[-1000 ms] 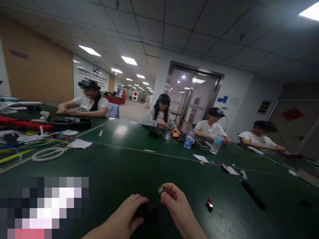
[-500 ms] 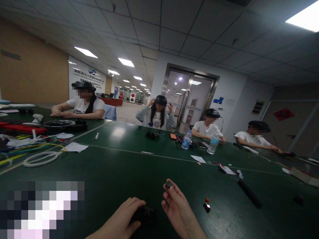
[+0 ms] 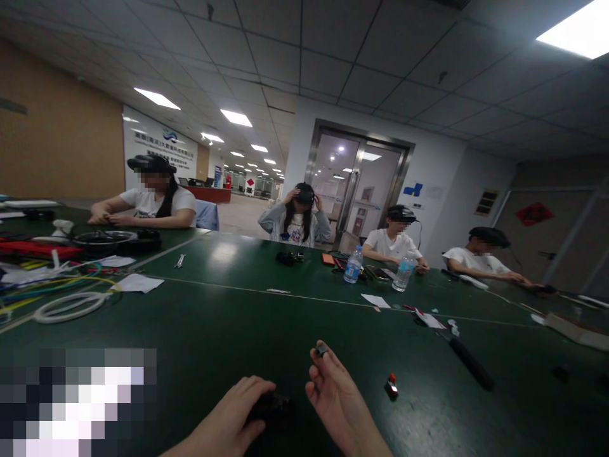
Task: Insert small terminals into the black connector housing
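My left hand (image 3: 240, 412) is curled around the side of a black object (image 3: 276, 409) resting low at the front of the table; its kind is too dark to make out. Pinched between the thumb and fingertips of my right hand (image 3: 335, 393) is a small dark square piece (image 3: 321, 350), held up over the table. The other fingers of that hand are loosely bent. A little to the right lies a small block with an orange-red top (image 3: 391, 386).
On the dark green table (image 3: 204, 336), a black-handled tool (image 3: 471, 363) lies at the right. Cables and a white coil (image 3: 71, 307) spread at the left. Two water bottles (image 3: 353, 265) and papers stand farther back. Several people wearing headsets sit around the far side.
The whole view has shifted slightly. Both my hands keep nearly the same pose and hold the same things. The person opposite has moved their hands a little at the headset.
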The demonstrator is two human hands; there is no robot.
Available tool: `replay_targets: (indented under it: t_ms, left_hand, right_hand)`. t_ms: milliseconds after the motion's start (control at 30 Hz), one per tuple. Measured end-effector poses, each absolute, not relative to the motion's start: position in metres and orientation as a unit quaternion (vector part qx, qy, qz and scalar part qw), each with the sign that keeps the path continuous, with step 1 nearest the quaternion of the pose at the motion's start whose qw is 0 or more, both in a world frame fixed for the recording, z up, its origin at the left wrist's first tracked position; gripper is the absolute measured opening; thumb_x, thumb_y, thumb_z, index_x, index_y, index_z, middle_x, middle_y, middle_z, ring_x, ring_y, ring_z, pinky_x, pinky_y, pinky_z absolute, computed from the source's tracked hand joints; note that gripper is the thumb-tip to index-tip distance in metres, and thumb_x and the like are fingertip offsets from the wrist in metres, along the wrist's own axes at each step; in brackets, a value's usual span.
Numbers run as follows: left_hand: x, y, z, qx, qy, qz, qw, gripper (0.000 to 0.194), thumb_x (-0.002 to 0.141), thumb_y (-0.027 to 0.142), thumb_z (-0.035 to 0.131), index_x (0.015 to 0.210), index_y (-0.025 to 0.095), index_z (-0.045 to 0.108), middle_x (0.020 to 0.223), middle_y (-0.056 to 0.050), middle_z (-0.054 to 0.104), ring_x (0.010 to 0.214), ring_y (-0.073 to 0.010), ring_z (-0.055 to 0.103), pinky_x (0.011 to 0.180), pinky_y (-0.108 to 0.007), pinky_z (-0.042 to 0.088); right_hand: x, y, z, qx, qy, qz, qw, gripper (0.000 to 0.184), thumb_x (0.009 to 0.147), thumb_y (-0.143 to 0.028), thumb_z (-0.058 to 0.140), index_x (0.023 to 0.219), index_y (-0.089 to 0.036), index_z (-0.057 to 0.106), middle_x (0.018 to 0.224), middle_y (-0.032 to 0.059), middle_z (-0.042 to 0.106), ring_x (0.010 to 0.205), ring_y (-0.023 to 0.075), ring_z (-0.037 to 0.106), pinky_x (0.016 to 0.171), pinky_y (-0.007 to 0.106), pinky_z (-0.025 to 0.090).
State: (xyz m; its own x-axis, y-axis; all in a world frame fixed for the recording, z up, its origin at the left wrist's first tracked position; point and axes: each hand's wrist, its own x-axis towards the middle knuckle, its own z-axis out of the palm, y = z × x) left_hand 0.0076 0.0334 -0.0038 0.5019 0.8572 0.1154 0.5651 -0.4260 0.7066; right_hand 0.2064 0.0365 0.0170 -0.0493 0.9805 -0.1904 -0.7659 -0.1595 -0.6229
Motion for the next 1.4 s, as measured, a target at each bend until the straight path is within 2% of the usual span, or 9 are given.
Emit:
replay_targets:
  t_ms: [233,667,867,1200,1400]
  left_hand:
    - [0.002,0.038,-0.007,0.814,0.43,0.214,0.327,0.047,0.075,0.019,0.048,0.121,0.028,0.041,0.12,-0.001,0.048,0.11,-0.0203,0.043,0.097,-0.034,0.032]
    - [0.004,0.034,0.0,0.812,0.421,0.245,0.322,0.042,0.074,0.018,0.047,0.115,0.027,0.048,0.118,-0.001,0.047,0.109,-0.0204,0.043,0.098,-0.035,0.032]
    - [0.002,0.036,-0.001,0.798,0.436,0.244,0.338,0.045,0.073,0.02,0.049,0.117,0.026,0.046,0.117,-0.001,0.048,0.107,-0.0208,0.044,0.096,-0.036,0.034]
    - [0.004,0.032,0.002,0.81,0.421,0.254,0.32,0.038,0.074,0.019,0.051,0.111,0.024,0.048,0.113,-0.002,0.05,0.104,-0.0183,0.046,0.094,-0.033,0.035]
    - [0.002,0.033,0.0,0.814,0.418,0.253,0.314,0.042,0.074,0.02,0.052,0.115,0.024,0.046,0.113,-0.003,0.051,0.103,-0.0187,0.046,0.092,-0.032,0.035]
  right_hand:
    - [0.207,0.037,0.015,-0.291,-0.176,0.712,0.614,0.031,0.066,-0.02,0.068,0.095,-0.02,0.059,0.08,-0.0004,0.065,0.061,0.0086,0.056,0.055,0.022,0.043]
    - [0.215,0.021,0.026,-0.327,-0.153,0.67,0.649,0.038,0.062,-0.023,0.071,0.098,-0.023,0.058,0.076,-0.0029,0.063,0.057,0.0075,0.054,0.052,0.02,0.041]
    - [0.209,0.011,0.015,-0.347,-0.101,0.653,0.665,0.03,0.057,-0.022,0.074,0.084,-0.02,0.061,0.078,-0.0032,0.064,0.057,0.0063,0.054,0.051,0.018,0.041]
    - [0.199,0.013,-0.001,-0.38,-0.112,0.666,0.632,0.033,0.056,-0.026,0.074,0.085,-0.021,0.062,0.077,-0.0016,0.064,0.055,0.0076,0.054,0.049,0.019,0.041]
    - [0.202,0.013,-0.001,-0.366,-0.121,0.677,0.627,0.038,0.056,-0.026,0.074,0.091,-0.022,0.061,0.078,-0.0016,0.064,0.058,0.0081,0.055,0.052,0.02,0.042]
